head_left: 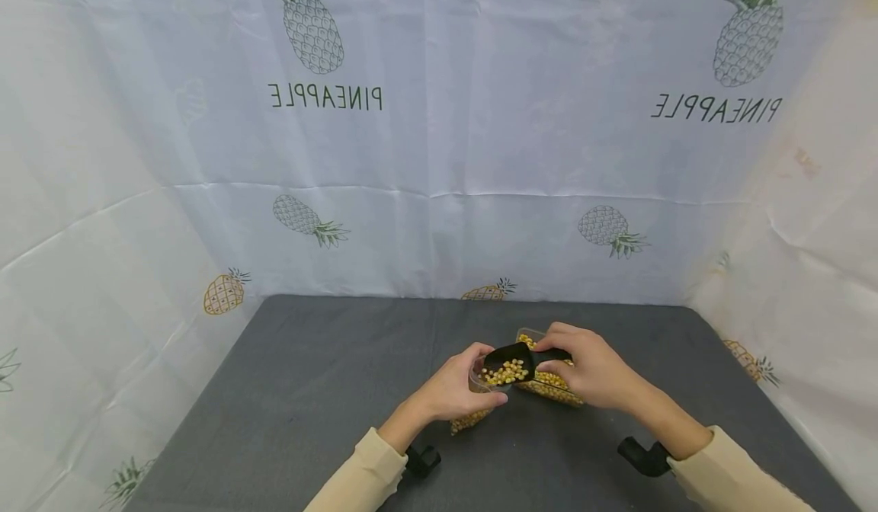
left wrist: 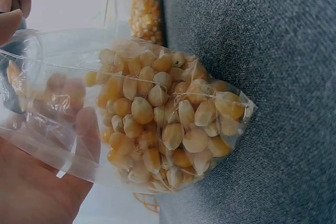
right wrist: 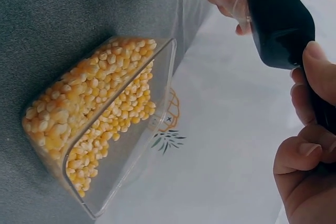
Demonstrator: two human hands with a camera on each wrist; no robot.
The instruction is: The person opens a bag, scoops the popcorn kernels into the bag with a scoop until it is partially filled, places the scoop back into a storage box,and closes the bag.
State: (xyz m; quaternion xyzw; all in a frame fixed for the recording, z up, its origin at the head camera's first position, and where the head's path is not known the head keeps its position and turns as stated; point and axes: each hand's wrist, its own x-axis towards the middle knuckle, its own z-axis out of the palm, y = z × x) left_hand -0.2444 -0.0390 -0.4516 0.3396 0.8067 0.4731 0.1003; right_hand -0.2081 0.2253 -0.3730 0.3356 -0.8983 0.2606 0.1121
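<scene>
My left hand (head_left: 458, 384) grips the upper part of a clear plastic bag (left wrist: 79, 161), holding its mouth open. Corn kernels (left wrist: 157, 114) fill the lower part of the bag, close to the table. In my right hand (head_left: 591, 366) is the handle of a black scoop (head_left: 524, 355), pinched between thumb and fingers. The scoop carries kernels, and its front end reaches into the bag's mouth. Under the right hand, a clear rectangular container (right wrist: 121, 106) holds many more corn kernels; in the head view the hand and scoop partly cover it.
A dark grey cloth covers the table (head_left: 329, 375). White curtains (head_left: 425, 131) printed with pineapples hang behind it and along both sides. Black wrist mounts (head_left: 643, 457) sit by both sleeves.
</scene>
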